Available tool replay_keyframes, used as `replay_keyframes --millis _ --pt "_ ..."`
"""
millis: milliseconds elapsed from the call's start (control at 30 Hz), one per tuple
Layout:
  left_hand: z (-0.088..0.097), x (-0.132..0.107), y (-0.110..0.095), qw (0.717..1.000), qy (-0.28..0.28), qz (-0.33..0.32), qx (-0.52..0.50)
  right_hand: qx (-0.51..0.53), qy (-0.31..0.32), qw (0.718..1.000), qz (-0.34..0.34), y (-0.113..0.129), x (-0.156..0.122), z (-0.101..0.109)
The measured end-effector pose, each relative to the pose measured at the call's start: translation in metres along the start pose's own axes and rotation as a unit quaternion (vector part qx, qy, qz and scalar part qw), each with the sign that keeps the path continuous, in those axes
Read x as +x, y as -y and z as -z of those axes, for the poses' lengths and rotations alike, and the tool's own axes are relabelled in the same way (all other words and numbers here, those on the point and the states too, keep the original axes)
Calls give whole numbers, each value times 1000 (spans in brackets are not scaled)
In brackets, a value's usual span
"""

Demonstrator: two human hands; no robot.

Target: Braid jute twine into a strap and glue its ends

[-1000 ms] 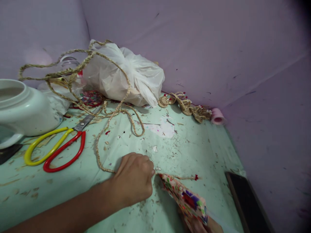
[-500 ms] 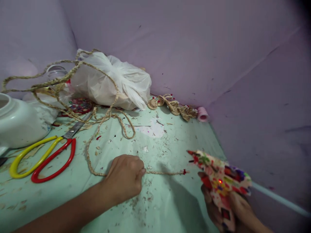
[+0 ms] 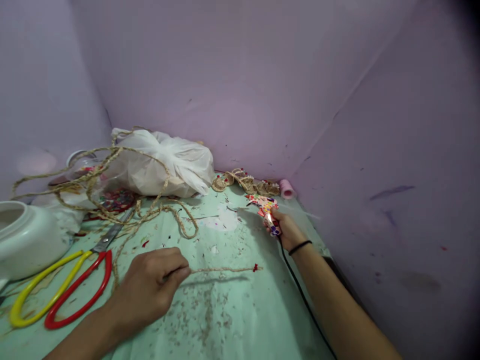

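Observation:
My left hand (image 3: 157, 282) is closed in a pinch on a thin braided cord (image 3: 221, 270). The cord's free end, bound with a bit of red thread, sticks out to the right just above the table. Behind the hand the same cord runs back into a loose tangle of loops. Farther away, near the back right of the table, my right hand (image 3: 282, 227) grips a flower-patterned glue gun (image 3: 267, 206). Its nozzle points left, a pale glue stick shows at its rear, and a black cable hangs from its handle.
Scissors (image 3: 92, 260) with yellow and red handles lie at the left beside a white jar (image 3: 30, 240). A tied white plastic bag (image 3: 161, 165), coiled braided pieces with pins (image 3: 247, 184) and a pink spool (image 3: 287, 189) stand along the wall. Scraps litter the green table cover (image 3: 232, 320).
My right hand has carried the glue gun away from me toward the back of the table. My left hand has shifted left with the cord. The view has tilted up.

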State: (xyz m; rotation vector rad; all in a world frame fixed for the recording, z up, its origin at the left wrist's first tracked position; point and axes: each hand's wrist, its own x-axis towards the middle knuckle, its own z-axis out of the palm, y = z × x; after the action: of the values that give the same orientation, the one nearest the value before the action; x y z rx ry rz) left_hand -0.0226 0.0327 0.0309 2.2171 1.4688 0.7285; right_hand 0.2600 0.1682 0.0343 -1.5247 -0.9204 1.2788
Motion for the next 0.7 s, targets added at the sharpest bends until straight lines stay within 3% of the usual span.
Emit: replay_keyframes --millis 100,233,400,533,700 --pt "10 -1 9 999 -27 -28 -11 -57 -36 997 -37 -5 18 -11" --pt "17 1 15 996 -63 -59 -36 -110 -74 991 -4 1 15 -11" --pt "23 4 14 994 -71 -48 -65 -114 -75 988 78 4 -48 1" --pt "19 4 12 996 -60 12 -71 -22 20 996 83 -23 -107 5" --pt "6 2 4 992 -55 75 -86 70 64 990 100 -54 -126 6"
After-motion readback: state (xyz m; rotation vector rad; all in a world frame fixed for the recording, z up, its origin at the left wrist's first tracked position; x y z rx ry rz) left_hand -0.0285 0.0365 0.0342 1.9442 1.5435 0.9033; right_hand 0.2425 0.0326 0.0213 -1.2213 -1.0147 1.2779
